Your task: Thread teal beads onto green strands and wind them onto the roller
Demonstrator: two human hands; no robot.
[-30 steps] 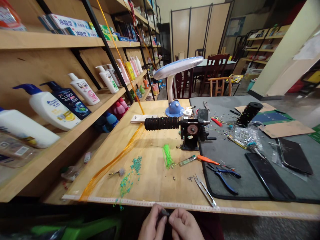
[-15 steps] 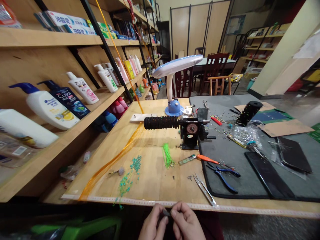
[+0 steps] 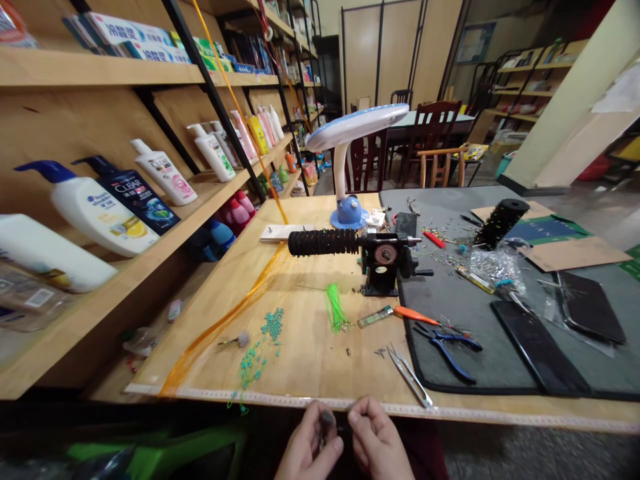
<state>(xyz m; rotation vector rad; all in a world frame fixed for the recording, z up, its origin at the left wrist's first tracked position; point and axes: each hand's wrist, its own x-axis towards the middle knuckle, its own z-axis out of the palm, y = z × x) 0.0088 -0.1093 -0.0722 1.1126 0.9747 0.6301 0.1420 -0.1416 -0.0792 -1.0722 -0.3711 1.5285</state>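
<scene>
At the bottom centre, just off the table's front edge, my left hand (image 3: 311, 445) pinches a small dark piece (image 3: 327, 419) between thumb and fingers. Close beside it on the right, my right hand (image 3: 377, 440) has its fingers curled and pressed together; whatever it holds is too small to make out. A thin gap separates the two hands. Beyond them on the wooden table lie a small metal bead (image 3: 348, 351), silver snips (image 3: 410, 377), a bundle of green wires (image 3: 337, 308) and a cluster of turquoise beads (image 3: 273, 325).
A black winding machine (image 3: 381, 263) carries a dark ribbed roll (image 3: 324, 243). Behind it stands a blue-and-white lamp (image 3: 347, 212). Blue pliers (image 3: 450, 350) and a dark phone (image 3: 540, 350) lie on the grey mat (image 3: 480, 367). Orange threads (image 3: 225, 317) cross the table's left side. Bottles line the left shelf.
My hands have moved slightly apart; earlier their fingertips met around the dark piece. It now stays with my left hand, more upright.
</scene>
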